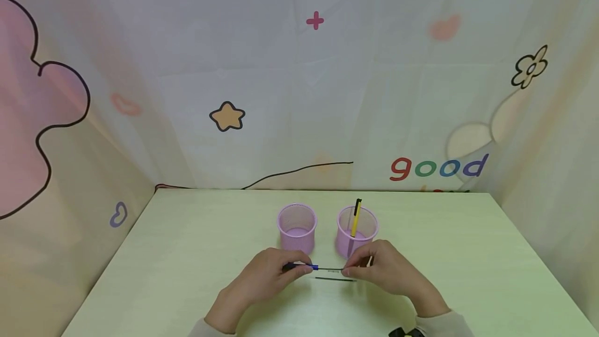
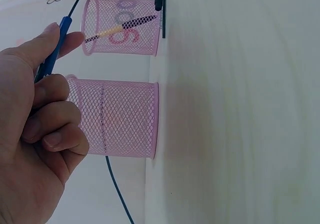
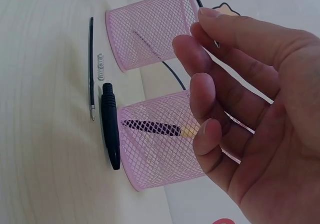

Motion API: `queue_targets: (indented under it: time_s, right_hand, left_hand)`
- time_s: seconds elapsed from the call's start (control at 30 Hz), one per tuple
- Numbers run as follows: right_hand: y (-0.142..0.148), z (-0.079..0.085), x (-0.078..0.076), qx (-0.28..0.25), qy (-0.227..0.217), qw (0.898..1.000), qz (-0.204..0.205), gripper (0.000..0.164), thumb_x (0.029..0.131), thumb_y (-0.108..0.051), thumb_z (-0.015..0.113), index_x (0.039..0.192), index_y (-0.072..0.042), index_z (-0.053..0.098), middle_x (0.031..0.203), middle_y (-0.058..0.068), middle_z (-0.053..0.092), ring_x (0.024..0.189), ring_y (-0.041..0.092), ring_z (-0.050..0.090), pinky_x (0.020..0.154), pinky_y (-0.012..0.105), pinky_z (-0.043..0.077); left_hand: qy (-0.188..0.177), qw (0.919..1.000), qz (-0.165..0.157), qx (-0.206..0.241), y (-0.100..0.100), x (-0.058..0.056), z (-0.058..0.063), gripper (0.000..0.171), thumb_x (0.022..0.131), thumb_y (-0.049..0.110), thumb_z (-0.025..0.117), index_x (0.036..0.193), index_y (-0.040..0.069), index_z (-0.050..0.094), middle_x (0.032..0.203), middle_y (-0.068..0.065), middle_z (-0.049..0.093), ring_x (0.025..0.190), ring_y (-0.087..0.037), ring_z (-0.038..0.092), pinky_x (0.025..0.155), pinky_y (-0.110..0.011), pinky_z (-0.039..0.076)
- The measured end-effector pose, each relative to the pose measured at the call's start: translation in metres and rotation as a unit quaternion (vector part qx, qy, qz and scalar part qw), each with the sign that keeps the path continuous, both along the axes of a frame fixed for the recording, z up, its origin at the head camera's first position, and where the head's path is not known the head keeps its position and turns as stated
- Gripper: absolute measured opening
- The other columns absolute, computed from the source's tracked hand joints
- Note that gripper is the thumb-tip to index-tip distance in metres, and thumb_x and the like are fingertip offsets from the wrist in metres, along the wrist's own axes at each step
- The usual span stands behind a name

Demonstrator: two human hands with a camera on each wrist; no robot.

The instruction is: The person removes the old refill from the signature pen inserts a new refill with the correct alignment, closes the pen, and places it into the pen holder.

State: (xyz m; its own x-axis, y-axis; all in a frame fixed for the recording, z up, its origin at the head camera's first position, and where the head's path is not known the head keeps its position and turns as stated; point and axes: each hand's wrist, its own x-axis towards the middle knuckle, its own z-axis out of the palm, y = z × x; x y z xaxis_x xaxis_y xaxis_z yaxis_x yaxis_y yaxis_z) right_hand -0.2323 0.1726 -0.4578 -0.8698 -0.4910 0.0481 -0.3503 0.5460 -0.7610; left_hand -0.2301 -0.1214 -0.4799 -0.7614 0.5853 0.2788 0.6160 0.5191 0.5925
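Observation:
My left hand [image 1: 273, 272] holds a blue pen barrel [image 2: 60, 43] between thumb and forefinger, its other fingers curled in. From the barrel runs a thin dark refill [image 1: 329, 269], and my right hand [image 1: 386, 267] pinches it between thumb and forefinger. Its metal tip [image 3: 217, 44] shows just past those fingers in the right wrist view. Below the hands on the table lie a second refill [image 3: 91, 66], a small clear spring [image 3: 101, 67] and a black pen part [image 3: 110, 129]. In the head view the right hand mostly hides the black part.
Two pink mesh pen cups stand behind the hands. The left cup [image 1: 297, 243] appears bare inside; the right cup [image 1: 343, 243] holds a yellow and black pen [image 1: 356, 220]. A printed cloth [image 1: 281, 66] hangs beyond the table [image 1: 187, 238]. A black object [image 1: 406, 332] shows at the bottom edge.

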Motion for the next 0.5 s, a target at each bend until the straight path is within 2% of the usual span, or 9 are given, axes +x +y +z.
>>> queue_targets:
  time_s: [0.17, 0.5]
  right_hand:
    - [-0.0029, -0.0018, 0.0002, 0.002, -0.005, 1.0, -0.002, 0.005, 0.083, -0.038, 0.078, 0.081, -0.033, 0.075, 0.072, -0.013, 0.067, 0.064, 0.006, 0.053, 0.055, 0.022, 0.043]
    - [-0.0071, -0.0041, 0.0004, -0.006, 0.014, 1.0, 0.006, 0.005, 0.083, -0.036, 0.078, 0.08, -0.033, 0.075, 0.071, -0.015, 0.067, 0.063, 0.005, 0.053, 0.055, 0.022, 0.044]
  left_hand:
    - [0.003, 1.0, 0.002, -0.007, 0.0002, 0.0002, -0.001, 0.017, 0.097, 0.049, 0.055, 0.102, 0.04, 0.067, 0.077, 0.024, 0.059, 0.066, 0.005, 0.048, 0.061, -0.016, 0.043]
    - [0.002, 0.9999, 0.004, -0.012, 0.0011, 0.0009, 0.0002, 0.016, 0.096, 0.05, 0.055, 0.103, 0.042, 0.067, 0.077, 0.024, 0.059, 0.065, 0.005, 0.048, 0.06, -0.016, 0.043]
